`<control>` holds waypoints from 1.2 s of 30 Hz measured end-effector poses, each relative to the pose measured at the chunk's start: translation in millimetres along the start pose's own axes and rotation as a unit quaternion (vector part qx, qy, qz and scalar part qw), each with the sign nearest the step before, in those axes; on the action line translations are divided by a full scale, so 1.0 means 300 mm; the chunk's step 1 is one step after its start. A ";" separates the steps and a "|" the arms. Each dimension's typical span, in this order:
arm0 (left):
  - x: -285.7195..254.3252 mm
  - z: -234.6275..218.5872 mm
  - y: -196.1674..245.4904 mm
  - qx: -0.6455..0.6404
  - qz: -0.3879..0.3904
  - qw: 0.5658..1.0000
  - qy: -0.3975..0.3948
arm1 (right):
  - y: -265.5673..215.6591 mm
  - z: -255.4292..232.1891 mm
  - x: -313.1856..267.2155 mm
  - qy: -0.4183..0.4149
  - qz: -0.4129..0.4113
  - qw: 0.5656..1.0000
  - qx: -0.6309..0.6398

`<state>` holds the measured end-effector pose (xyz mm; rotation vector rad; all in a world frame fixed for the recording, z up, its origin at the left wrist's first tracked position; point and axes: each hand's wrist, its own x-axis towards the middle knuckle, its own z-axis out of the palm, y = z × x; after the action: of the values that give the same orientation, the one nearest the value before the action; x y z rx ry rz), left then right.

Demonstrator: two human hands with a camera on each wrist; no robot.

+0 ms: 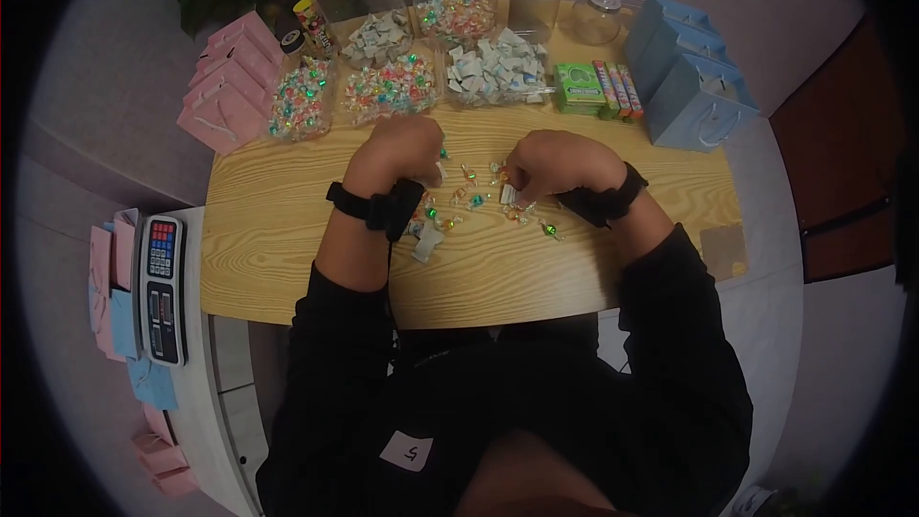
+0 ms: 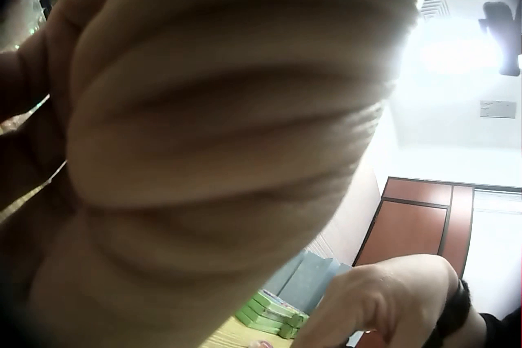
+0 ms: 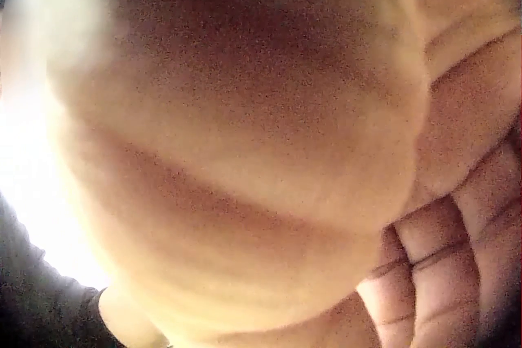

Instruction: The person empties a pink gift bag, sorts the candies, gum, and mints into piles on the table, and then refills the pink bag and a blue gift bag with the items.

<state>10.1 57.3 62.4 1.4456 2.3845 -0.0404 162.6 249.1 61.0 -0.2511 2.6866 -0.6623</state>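
Small wrapped candies, among them a green one (image 1: 549,229) and a teal one (image 1: 477,201), lie scattered on the wooden table between and below the hands. Over the left of them, the left hand (image 1: 407,148) is bent down with curled fingers; a white piece (image 1: 441,172) shows beside its fingertips, whose grip is hidden. The right hand (image 1: 567,163) reaches down on the other side and pinches a white wrapped candy (image 1: 508,193) at its thumb and fingers. Both wrist views are mostly filled by palm; the right hand (image 2: 383,303) also shows in the left wrist view.
Along the back stand tubs of colourful candies (image 1: 391,86) and white packets (image 1: 496,72), jars, a green box (image 1: 578,86), pink bags (image 1: 225,110) at left and blue bags (image 1: 699,101) at right. A scale (image 1: 163,292) sits left of the table (image 1: 278,258).
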 end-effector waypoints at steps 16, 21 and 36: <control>0.149 0.042 0.002 -0.618 0.055 0.730 0.286 | -0.023 0.050 0.004 0.074 0.012 0.990 -0.117; 0.018 -0.076 -0.007 -0.578 0.048 0.763 0.286 | -0.023 0.033 -0.008 0.085 -0.015 0.992 -0.093; -0.334 0.106 0.088 -0.035 0.016 0.995 0.092 | -0.026 -0.006 0.034 0.235 0.008 0.972 -0.002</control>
<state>83.6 -22.0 67.8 1.5121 2.4796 0.1910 153.0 240.4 63.3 -0.0787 3.1340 -0.7946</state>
